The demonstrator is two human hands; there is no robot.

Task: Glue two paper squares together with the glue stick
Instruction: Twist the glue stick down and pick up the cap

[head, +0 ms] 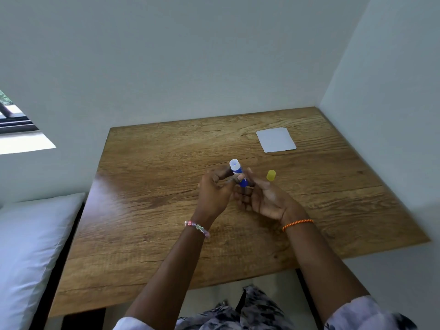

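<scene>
An uncapped blue glue stick point(238, 173) with a white open top is held above the middle of the wooden table point(152, 210). My left hand point(215, 192) pinches its body between thumb and fingers. My right hand point(262, 198) holds the lower end, with its fingers curled under the tube. The yellow cap point(271, 175) lies on the table just right of my hands. White paper squares point(276, 139) lie stacked at the far right of the table; how many there are I cannot tell.
Walls close off the table at the back and right. A white pillow point(31, 246) lies left of the table. A window point(14, 117) shows at the far left.
</scene>
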